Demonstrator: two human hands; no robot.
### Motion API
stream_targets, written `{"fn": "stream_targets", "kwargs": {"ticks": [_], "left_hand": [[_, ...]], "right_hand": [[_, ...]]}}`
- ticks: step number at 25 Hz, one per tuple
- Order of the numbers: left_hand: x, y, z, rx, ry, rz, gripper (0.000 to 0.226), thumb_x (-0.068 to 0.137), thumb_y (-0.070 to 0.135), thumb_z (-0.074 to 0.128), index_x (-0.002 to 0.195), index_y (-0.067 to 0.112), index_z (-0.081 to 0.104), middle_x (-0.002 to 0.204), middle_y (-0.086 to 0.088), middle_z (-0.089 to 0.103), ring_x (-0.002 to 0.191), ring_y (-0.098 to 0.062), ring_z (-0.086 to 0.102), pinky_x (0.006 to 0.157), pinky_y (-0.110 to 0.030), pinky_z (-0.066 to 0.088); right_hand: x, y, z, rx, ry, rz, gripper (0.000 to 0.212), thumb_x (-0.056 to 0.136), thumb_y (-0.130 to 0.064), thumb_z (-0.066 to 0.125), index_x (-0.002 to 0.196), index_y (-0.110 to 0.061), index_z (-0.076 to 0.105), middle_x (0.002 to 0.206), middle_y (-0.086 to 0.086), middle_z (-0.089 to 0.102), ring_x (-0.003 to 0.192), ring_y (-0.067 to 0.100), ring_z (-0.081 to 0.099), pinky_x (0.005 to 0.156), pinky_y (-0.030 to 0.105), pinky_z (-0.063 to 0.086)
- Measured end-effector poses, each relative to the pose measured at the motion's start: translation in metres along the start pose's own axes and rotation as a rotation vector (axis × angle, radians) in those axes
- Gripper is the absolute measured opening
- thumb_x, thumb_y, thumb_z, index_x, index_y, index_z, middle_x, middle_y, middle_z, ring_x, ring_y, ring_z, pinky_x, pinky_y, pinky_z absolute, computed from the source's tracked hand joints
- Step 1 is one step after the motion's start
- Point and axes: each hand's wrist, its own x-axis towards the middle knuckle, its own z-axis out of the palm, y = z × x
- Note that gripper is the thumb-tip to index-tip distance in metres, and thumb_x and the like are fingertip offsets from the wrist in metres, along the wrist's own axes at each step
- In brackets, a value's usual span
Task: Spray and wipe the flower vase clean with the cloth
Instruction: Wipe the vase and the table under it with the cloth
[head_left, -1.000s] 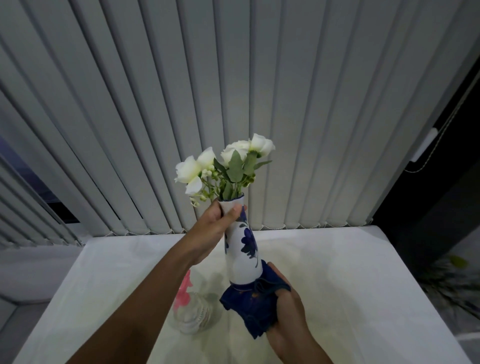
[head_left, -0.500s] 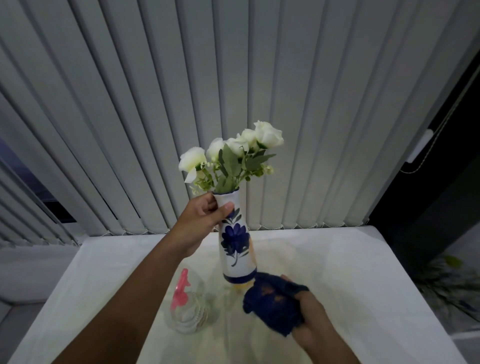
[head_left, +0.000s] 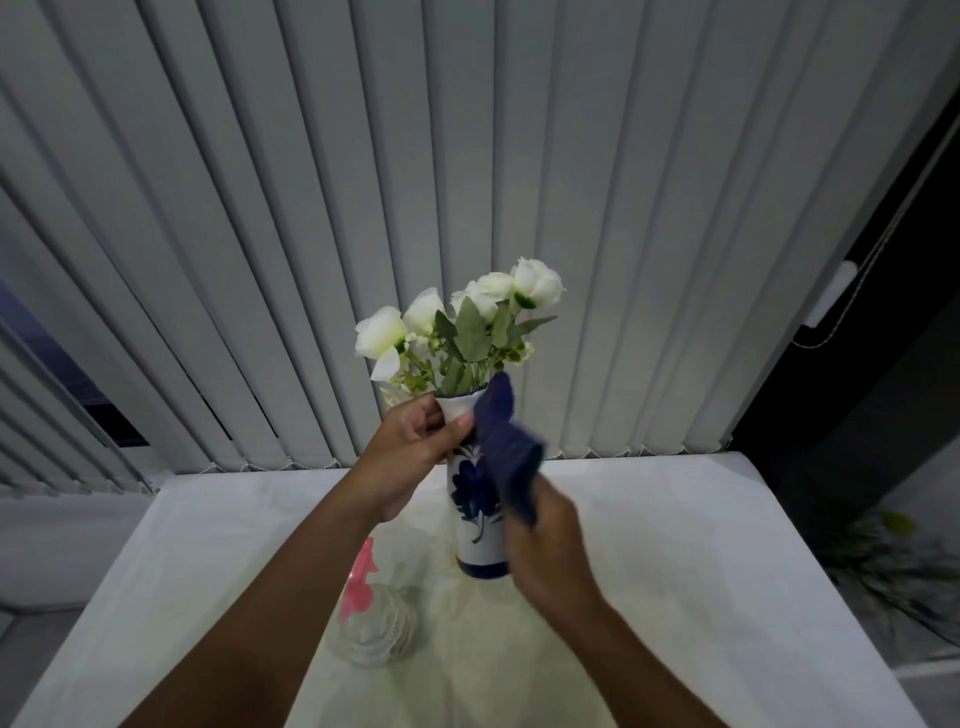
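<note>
A tall white vase (head_left: 475, 519) with a blue flower pattern and a dark blue foot stands upright on the white table (head_left: 701, 597). White roses with green leaves (head_left: 467, 327) fill it. My left hand (head_left: 415, 447) grips the vase just under its rim. My right hand (head_left: 545, 551) holds a dark blue cloth (head_left: 506, 457) pressed against the vase's right side, the cloth reaching up to the rim. A clear ribbed spray bottle (head_left: 376, 629) with a pink trigger head stands on the table to the left of the vase, partly behind my left forearm.
Grey vertical blinds (head_left: 467, 182) hang right behind the table's far edge. A dark opening with a cord and a white pull (head_left: 831, 301) lies at the right. A plant (head_left: 904, 566) stands on the floor beyond the table's right edge.
The vase went from tilted and lifted to standing upright on the table. My right hand moved the cloth from the vase's base up along its right side to the rim.
</note>
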Motion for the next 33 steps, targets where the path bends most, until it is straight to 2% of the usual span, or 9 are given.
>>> {"fn": "stream_targets", "kwargs": {"ticks": [2, 4, 12, 18, 21, 24, 26, 27, 33], "left_hand": [[0.001, 0.0, -0.003, -0.022, 0.045, 0.012, 0.018, 0.099, 0.005, 0.06, 0.116, 0.006, 0.067, 0.093, 0.0, 0.079, 0.079, -0.008, 0.073, 0.065, -0.021, 0.056], [0.001, 0.0, -0.009, -0.037, 0.088, 0.019, 0.013, 0.099, 0.005, 0.06, 0.109, 0.007, 0.069, 0.084, 0.004, 0.079, 0.072, -0.006, 0.071, 0.06, -0.021, 0.055], [-0.002, -0.003, -0.003, -0.086, -0.019, -0.014, 0.024, 0.101, 0.01, 0.058, 0.123, 0.004, 0.065, 0.105, -0.002, 0.078, 0.094, -0.013, 0.073, 0.073, -0.023, 0.058], [-0.001, 0.007, -0.008, -0.09, 0.039, 0.024, 0.017, 0.1, 0.01, 0.058, 0.113, 0.004, 0.067, 0.091, -0.003, 0.075, 0.083, -0.019, 0.068, 0.067, -0.025, 0.057], [0.002, 0.01, -0.013, -0.099, 0.07, 0.015, 0.018, 0.101, 0.007, 0.057, 0.116, 0.008, 0.068, 0.096, -0.004, 0.076, 0.091, -0.021, 0.068, 0.08, -0.034, 0.058], [0.003, 0.012, -0.015, -0.117, 0.047, 0.001, 0.024, 0.101, 0.009, 0.056, 0.123, 0.009, 0.066, 0.097, 0.0, 0.078, 0.09, -0.013, 0.071, 0.08, -0.034, 0.06], [0.003, 0.011, -0.014, -0.123, -0.018, -0.003, 0.023, 0.1, 0.012, 0.057, 0.121, 0.01, 0.066, 0.09, 0.005, 0.079, 0.082, -0.008, 0.073, 0.07, -0.025, 0.06], [0.003, 0.01, -0.013, -0.126, -0.045, -0.005, 0.023, 0.098, 0.014, 0.058, 0.119, 0.011, 0.066, 0.09, 0.005, 0.079, 0.082, -0.008, 0.073, 0.069, -0.023, 0.059], [0.003, 0.002, -0.007, -0.15, -0.119, 0.009, 0.035, 0.088, 0.021, 0.064, 0.123, 0.013, 0.065, 0.113, -0.001, 0.077, 0.104, -0.015, 0.071, 0.09, -0.028, 0.058]], "right_hand": [[-0.024, 0.033, -0.003, -0.272, -0.147, -0.258, 0.066, 0.097, -0.006, 0.058, 0.154, -0.033, 0.038, 0.162, -0.009, 0.037, 0.145, 0.007, 0.038, 0.109, 0.027, 0.045], [-0.046, 0.06, -0.01, -0.414, -0.211, -0.348, 0.075, 0.096, -0.018, 0.06, 0.16, -0.032, 0.022, 0.168, -0.012, 0.017, 0.151, 0.013, 0.025, 0.113, 0.034, 0.043], [-0.002, 0.024, 0.007, -0.142, -0.123, -0.281, 0.067, 0.096, -0.007, 0.053, 0.157, -0.026, 0.033, 0.167, -0.008, 0.022, 0.151, 0.02, 0.027, 0.114, 0.03, 0.039], [-0.021, 0.052, -0.013, -0.533, -0.273, -0.633, 0.062, 0.099, -0.031, 0.061, 0.155, -0.026, 0.035, 0.167, -0.002, 0.024, 0.153, 0.034, 0.019, 0.124, 0.041, 0.022], [-0.051, 0.083, -0.039, -0.607, -0.422, -0.656, 0.055, 0.103, -0.039, 0.055, 0.154, -0.035, 0.035, 0.166, -0.009, 0.026, 0.153, 0.024, 0.022, 0.123, 0.031, 0.022], [-0.074, 0.072, -0.034, -0.168, -0.261, -0.044, 0.038, 0.095, -0.043, 0.065, 0.133, -0.035, 0.065, 0.143, -0.005, 0.06, 0.128, 0.011, 0.059, 0.108, 0.028, 0.046], [-0.062, 0.06, -0.024, 0.159, -0.051, 0.298, 0.023, 0.097, -0.016, 0.064, 0.117, -0.016, 0.075, 0.119, 0.01, 0.074, 0.096, 0.009, 0.073, 0.098, 0.037, 0.055], [-0.046, 0.055, -0.014, 0.362, 0.052, 0.513, 0.027, 0.101, -0.006, 0.057, 0.123, -0.011, 0.071, 0.122, 0.013, 0.073, 0.098, 0.012, 0.071, 0.096, 0.038, 0.055], [-0.031, 0.038, -0.012, 0.936, 0.168, 0.809, 0.032, 0.099, -0.036, 0.055, 0.121, -0.018, 0.069, 0.117, 0.015, 0.076, 0.099, 0.038, 0.074, 0.073, 0.051, 0.062]]}}
